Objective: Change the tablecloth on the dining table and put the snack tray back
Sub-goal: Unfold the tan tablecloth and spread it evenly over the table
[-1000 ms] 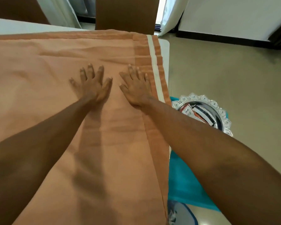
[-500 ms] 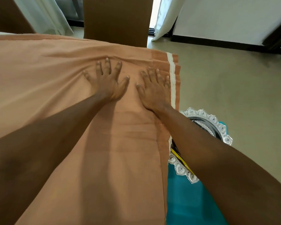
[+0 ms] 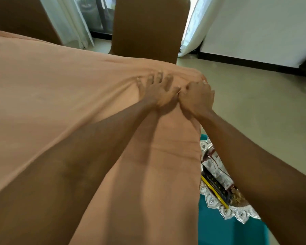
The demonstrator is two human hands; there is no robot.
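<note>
An orange tablecloth (image 3: 60, 89) covers the dining table and hangs over its right edge. My left hand (image 3: 157, 92) lies flat on it near the far right corner, fingers spread. Right beside it, my right hand (image 3: 197, 98) rests at the corner with its fingers curled over the cloth's edge; whether it grips the cloth I cannot tell. A silver snack tray (image 3: 224, 212) with an ornate rim holds packets and sits on a teal surface (image 3: 224, 232) below the table's right side, partly hidden by my right forearm.
A brown chair (image 3: 148, 27) stands at the table's far end, and another brown chair back (image 3: 21, 16) shows at the top left. White curtains (image 3: 72, 20) hang behind them. Beige floor (image 3: 263, 106) spreads to the right, bounded by a white wall with a dark skirting.
Both hands have slid forward across the cloth to the far right corner. The cloth's striped border has gone over the edge, and my right fingers have curled.
</note>
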